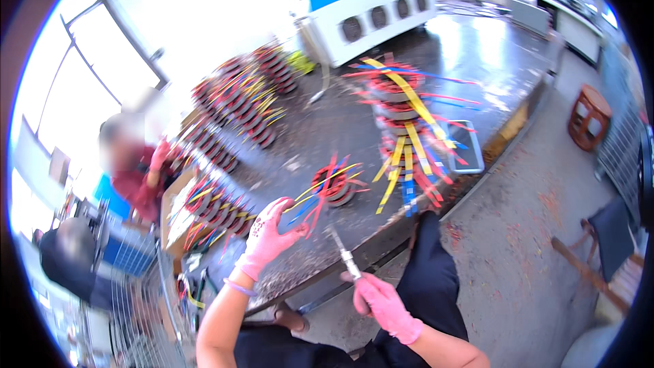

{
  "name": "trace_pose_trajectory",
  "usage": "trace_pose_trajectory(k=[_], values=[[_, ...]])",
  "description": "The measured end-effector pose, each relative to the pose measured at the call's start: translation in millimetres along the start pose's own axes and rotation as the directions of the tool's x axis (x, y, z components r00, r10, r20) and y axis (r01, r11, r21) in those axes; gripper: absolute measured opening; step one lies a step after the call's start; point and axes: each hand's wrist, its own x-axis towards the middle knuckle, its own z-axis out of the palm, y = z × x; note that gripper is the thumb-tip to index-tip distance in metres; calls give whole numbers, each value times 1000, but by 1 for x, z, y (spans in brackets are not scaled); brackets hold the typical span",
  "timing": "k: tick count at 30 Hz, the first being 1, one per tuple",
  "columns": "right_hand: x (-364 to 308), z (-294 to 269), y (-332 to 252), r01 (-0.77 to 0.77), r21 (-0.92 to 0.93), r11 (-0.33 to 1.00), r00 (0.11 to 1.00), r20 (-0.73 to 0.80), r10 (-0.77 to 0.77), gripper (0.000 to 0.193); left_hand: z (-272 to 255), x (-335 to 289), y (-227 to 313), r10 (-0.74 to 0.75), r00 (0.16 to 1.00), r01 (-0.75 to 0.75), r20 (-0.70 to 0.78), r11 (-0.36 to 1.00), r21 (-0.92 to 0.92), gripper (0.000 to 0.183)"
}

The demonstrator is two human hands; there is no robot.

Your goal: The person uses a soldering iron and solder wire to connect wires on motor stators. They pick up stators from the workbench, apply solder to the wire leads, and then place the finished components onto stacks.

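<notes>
A single motor stator (335, 186), ring-shaped with reddish windings and red, yellow and blue leads, lies near the table's front edge. My left hand (266, 237), in a pink glove, reaches in from the left with thumb and fingers apart. Its fingertips are at the ends of the yellow and red leads; whether they touch is unclear. My right hand (385, 305), also gloved in pink, is closed around a slim tool (348, 259) with a pale shaft and thin metal tip, which points up toward the stator. The tool's exact kind cannot be made out.
On the dark worktable (293, 163) stands a tall stator stack (398, 105) with colored strips, beside a pale tray frame (470, 163). More stacks (238, 105) fill the left. A co-worker (133, 170) is there. A white-and-blue machine (368, 17) stands behind; a wooden stool (590, 118) is right.
</notes>
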Motion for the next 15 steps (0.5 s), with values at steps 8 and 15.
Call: trace_pose_trajectory(k=[8, 15], values=[[11, -13, 16, 86, 162, 983, 993, 69, -98, 44, 77, 72, -4, -47, 998, 48, 31, 999, -9, 113], [7, -15, 15, 94, 178, 979, 990, 83, -111, 44, 84, 95, -2, -133, 991, 135, 34, 987, -81, 97]])
